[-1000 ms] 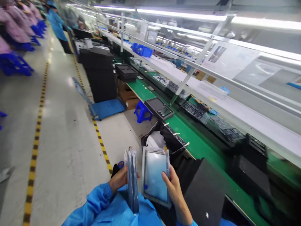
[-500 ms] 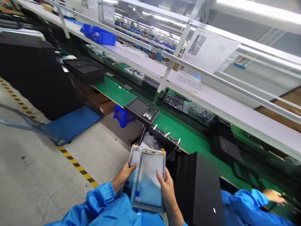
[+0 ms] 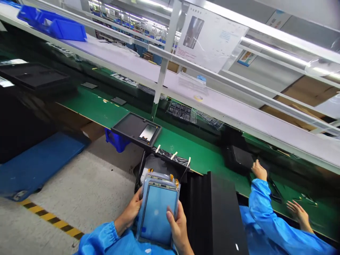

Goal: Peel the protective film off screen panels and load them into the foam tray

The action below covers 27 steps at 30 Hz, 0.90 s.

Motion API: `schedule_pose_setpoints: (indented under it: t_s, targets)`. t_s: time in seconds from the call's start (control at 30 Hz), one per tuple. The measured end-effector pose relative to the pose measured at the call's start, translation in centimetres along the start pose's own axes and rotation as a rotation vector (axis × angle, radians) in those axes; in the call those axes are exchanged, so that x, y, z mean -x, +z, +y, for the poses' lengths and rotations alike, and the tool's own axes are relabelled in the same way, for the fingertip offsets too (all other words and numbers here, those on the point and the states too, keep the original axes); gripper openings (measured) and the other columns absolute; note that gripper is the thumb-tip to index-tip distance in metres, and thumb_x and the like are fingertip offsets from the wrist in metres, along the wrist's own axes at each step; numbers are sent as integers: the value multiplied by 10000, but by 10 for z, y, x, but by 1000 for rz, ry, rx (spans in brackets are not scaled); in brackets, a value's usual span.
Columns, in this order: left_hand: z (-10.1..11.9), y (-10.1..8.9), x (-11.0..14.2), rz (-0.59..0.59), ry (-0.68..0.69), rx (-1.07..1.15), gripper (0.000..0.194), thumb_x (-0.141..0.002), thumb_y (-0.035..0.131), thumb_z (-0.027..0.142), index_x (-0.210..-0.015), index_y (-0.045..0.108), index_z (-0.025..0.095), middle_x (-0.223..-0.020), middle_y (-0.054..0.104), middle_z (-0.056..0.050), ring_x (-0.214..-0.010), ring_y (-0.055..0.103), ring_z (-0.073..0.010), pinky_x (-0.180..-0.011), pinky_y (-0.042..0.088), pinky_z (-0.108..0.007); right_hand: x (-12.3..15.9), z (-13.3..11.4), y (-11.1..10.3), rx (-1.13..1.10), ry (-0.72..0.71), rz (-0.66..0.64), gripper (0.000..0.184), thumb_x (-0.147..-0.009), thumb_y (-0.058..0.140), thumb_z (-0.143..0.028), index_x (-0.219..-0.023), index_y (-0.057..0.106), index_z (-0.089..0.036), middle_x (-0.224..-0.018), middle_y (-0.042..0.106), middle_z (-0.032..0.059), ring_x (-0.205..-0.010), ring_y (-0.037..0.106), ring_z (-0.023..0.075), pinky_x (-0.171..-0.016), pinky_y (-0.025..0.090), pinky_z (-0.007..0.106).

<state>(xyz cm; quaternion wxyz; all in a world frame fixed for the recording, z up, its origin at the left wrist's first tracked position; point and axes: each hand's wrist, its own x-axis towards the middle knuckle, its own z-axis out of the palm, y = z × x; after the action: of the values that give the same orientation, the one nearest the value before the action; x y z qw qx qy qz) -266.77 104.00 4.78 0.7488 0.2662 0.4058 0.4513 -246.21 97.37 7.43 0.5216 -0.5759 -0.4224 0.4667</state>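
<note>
Both of my hands hold a stack of flat screen panels (image 3: 156, 212) in clear wrapping, close to my chest. My left hand (image 3: 131, 212) grips the stack's left edge with curled fingers. My right hand (image 3: 177, 226) clasps its lower right side, thumb pressed on the top panel's face. Orange tabs stick out at the stack's far end. Just beyond it hangs a black bag-lined bin (image 3: 164, 161) at the bench edge.
A green bench (image 3: 204, 156) runs across, carrying a black tray (image 3: 136, 129) with one panel. A tall black stack of trays (image 3: 220, 212) stands to my right. A co-worker in blue sleeves (image 3: 268, 216) reaches onto the bench at right. A blue pallet (image 3: 39, 163) lies on the floor.
My view has swung right along the bench. The single panel in my right hand has come onto the stack, now held by both hands. The co-worker's hands came into view.
</note>
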Motion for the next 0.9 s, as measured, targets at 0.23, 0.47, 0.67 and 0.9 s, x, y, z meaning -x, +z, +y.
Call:
schedule_pose_setpoints:
  t_s: [0.23,0.47,0.67,0.9]
  targets:
    - [2,71,-104,87,24,-96,648,-783,771,579,-1299,619,218,-1285,734,-118,-1304,615,-328,-1131,486,-473,-91,4,-113,-58,48,192,718,-641,865,-537,-1275,669,-262,-1179,757,108,-1125,698,365,-894,631,472]
    - [-13,146,-222,84,75,-294,684,-760,760,603,-1278,595,188,-1295,723,-143,-1215,665,-331,-1026,550,-452,-174,-17,-247,-44,101,346,590,-741,658,-555,-1326,621,-488,-1317,703,28,-1196,668,360,-813,635,553]
    - [-34,190,-328,93,54,-409,608,-735,753,585,-1172,636,178,-1148,763,-130,-1055,707,-303,-960,549,-432,-230,-3,-316,35,159,523,608,-688,691,-488,-1286,618,-571,-1350,677,-34,-1248,620,404,-779,642,543]
    - [-55,208,-458,125,-60,-417,621,-636,807,620,-1018,638,161,-1051,757,-162,-995,700,-323,-881,552,-417,-243,30,-305,72,173,559,834,-580,743,-571,-1386,529,-576,-1375,662,14,-1221,605,495,-670,625,671]
